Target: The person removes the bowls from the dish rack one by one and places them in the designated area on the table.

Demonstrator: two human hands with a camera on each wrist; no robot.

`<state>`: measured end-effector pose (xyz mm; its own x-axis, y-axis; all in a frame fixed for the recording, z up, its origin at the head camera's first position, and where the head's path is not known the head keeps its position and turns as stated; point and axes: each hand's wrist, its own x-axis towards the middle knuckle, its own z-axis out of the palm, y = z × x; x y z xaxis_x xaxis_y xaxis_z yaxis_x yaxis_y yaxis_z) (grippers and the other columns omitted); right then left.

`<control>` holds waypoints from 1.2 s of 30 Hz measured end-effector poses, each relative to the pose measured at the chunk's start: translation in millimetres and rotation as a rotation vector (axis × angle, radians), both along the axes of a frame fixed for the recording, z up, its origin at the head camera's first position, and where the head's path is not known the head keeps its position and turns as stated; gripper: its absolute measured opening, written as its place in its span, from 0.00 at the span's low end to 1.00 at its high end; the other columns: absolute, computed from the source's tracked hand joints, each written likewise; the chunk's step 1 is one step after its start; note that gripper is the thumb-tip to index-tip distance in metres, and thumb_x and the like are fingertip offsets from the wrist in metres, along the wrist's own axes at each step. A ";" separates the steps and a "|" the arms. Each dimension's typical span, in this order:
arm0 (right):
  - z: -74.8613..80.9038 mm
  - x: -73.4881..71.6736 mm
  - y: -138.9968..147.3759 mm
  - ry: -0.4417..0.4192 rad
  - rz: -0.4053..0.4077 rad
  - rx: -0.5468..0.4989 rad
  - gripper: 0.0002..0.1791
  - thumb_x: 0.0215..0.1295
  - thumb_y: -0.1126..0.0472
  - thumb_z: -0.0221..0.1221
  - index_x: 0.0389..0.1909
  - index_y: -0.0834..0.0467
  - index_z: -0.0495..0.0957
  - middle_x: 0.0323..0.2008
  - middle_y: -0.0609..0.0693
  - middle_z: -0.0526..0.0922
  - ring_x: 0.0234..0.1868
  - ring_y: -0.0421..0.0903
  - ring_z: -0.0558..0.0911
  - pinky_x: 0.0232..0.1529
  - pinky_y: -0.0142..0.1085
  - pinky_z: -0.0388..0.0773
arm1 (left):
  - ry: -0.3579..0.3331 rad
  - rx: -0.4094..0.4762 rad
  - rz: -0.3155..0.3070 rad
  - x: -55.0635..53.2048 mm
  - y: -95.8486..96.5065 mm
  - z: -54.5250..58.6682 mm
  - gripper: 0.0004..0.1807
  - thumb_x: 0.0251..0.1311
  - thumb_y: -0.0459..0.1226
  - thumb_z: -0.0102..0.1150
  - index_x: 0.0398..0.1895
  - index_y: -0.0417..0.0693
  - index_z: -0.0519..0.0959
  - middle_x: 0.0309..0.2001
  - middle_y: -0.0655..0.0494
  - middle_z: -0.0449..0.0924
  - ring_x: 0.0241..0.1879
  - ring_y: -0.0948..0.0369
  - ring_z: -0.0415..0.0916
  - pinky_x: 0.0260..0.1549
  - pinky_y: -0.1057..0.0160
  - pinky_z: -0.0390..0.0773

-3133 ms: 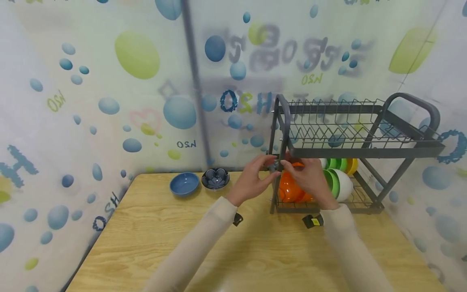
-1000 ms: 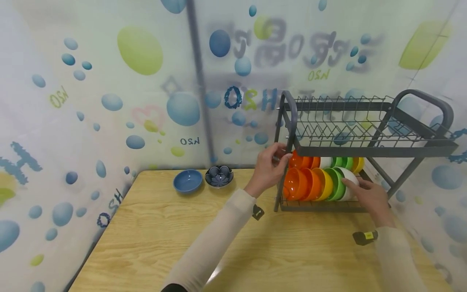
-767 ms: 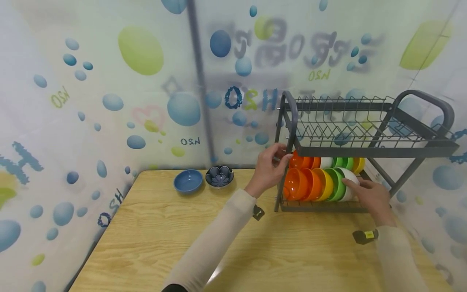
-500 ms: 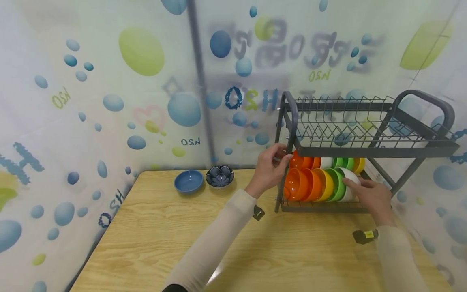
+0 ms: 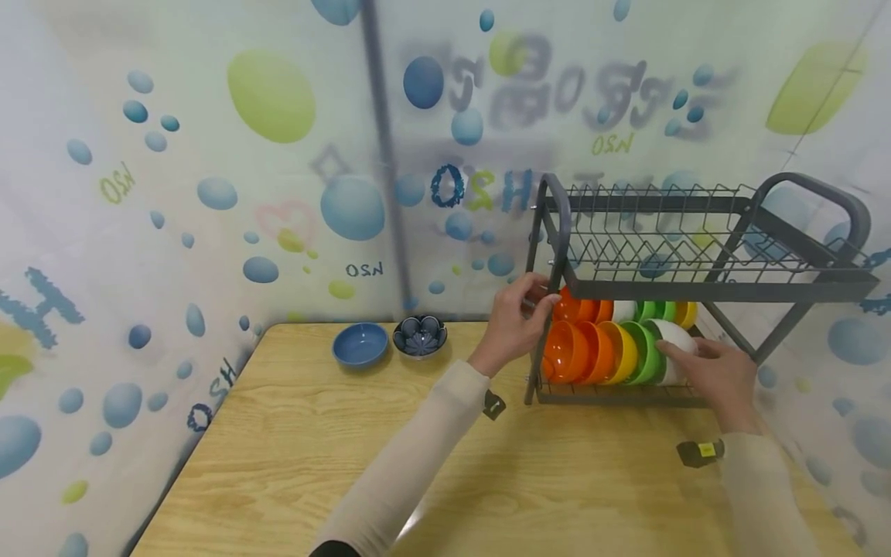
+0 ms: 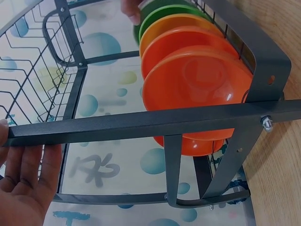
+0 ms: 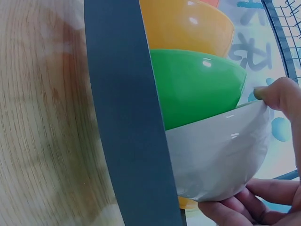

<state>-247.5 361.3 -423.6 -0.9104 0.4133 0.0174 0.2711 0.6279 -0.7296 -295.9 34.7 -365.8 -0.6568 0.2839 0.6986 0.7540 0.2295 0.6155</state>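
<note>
A dark grey two-tier dish rack (image 5: 696,291) stands at the right of the table. My left hand (image 5: 513,321) grips its left upright; in the left wrist view, curled fingers (image 6: 28,169) lie behind the bar. My right hand (image 5: 720,381) pinches a white bowl (image 7: 216,162), thumb on the rim and fingers under the base. This bowl ends the lower tier's front row, leaning against a green bowl (image 7: 197,89). Left of them stand a yellow bowl (image 5: 625,352) and two orange bowls (image 6: 197,84). The rack's front bar hides part of the white bowl in the right wrist view.
Behind the front row is a second row of orange, white, green and yellow bowls (image 5: 685,313). A blue dish (image 5: 360,346) and a dark flower-patterned bowl (image 5: 420,338) sit at the table's back edge. The wire upper tier (image 5: 647,232) overhangs the lower bowls.
My right hand has left the rack's left post for the white bowl on the right. Just now the white bowl has shifted slightly right with it. My left hand stays at the post.
</note>
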 end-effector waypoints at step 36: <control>56.1 19.5 15.8 0.166 -0.342 -0.694 0.22 0.48 0.37 0.78 0.44 0.37 0.86 0.21 0.26 0.79 0.27 0.26 0.79 0.63 0.26 0.73 | 0.004 -0.003 0.012 -0.7 0.6 -0.6 0.10 0.73 0.38 0.59 0.51 0.42 0.78 0.39 0.48 0.85 0.35 0.58 0.83 0.35 0.76 0.81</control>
<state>-228.0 377.1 -367.5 -0.7387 0.6364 -0.2223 0.2202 -0.0839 -0.9718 -296.6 35.2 -366.4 -0.6573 0.2779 0.7005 0.7536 0.2403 0.6119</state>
